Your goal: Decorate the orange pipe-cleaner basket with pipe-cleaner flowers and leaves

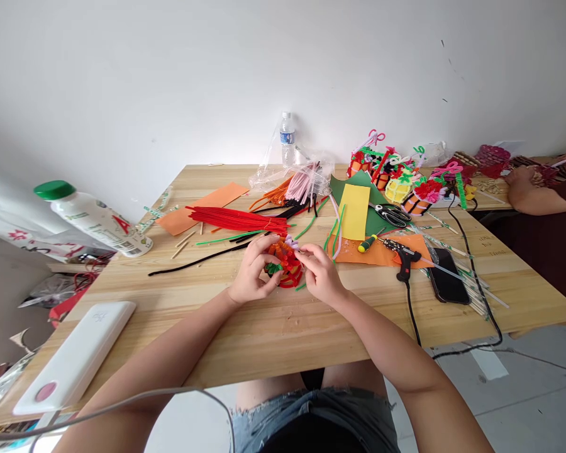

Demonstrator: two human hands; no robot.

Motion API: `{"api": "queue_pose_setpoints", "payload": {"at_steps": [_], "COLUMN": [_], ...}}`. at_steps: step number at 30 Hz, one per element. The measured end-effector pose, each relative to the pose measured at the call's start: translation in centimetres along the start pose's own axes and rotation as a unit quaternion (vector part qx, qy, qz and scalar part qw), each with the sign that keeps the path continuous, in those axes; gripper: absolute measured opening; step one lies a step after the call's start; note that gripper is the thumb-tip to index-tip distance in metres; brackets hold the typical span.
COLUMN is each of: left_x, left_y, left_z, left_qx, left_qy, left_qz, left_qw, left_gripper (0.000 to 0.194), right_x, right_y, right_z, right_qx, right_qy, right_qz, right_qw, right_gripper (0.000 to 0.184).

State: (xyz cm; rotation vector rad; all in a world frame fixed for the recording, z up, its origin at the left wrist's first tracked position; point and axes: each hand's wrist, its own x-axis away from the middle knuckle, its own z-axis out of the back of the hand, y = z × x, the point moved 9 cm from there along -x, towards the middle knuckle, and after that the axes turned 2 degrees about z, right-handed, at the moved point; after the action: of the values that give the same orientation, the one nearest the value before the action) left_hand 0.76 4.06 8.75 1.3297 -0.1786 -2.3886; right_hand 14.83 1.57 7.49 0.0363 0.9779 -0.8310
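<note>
Between my hands, a small basket of pipe-cleaner flowers in orange, red and green sits low over the table. My left hand curves round its left side, thumb and fingers closed on it. On the other side my right hand is pinched at the upper right of the flowers, and what lies between its fingertips is too small to make out. A lilac pipe-cleaner piece shows at the top, near the right fingertips. Just behind lies a bundle of red pipe cleaners.
Right of my hands are a glue gun with its cord, a yellow-handled screwdriver, scissors and a phone. Finished flower baskets stand behind. Leftward are a white bottle and a power bank. A co-worker's arm shows far right.
</note>
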Motion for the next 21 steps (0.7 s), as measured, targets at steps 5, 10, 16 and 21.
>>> {"api": "queue_pose_setpoints", "payload": {"at_steps": [5, 10, 16, 21], "left_x": [0.07, 0.2, 0.14, 0.07], "left_y": [-0.07, -0.36, -0.18, -0.13], "left_z": [0.07, -0.07, -0.04, -0.05], "left_qx": [0.004, 0.005, -0.002, -0.011], "left_qy": [0.003, -0.001, -0.001, -0.003], "left_qz": [0.0, 0.009, 0.004, 0.004], "left_qw": [1.0, 1.0, 1.0, 1.0], "left_gripper": [0.023, 0.023, 0.023, 0.02], "right_x": [0.04, 0.11, 0.04, 0.11], "right_y": [0.0, 0.29, 0.13, 0.29], "right_z": [-0.01, -0.26, -0.11, -0.19], "right_qx": [-0.008, -0.007, -0.001, -0.008], "right_qy": [0.004, -0.009, -0.002, -0.005], "right_qz": [0.001, -0.013, -0.006, -0.013], "right_qw": [1.0, 1.0, 1.0, 1.0], "right_gripper": [0.059, 0.06, 0.059, 0.06]}}
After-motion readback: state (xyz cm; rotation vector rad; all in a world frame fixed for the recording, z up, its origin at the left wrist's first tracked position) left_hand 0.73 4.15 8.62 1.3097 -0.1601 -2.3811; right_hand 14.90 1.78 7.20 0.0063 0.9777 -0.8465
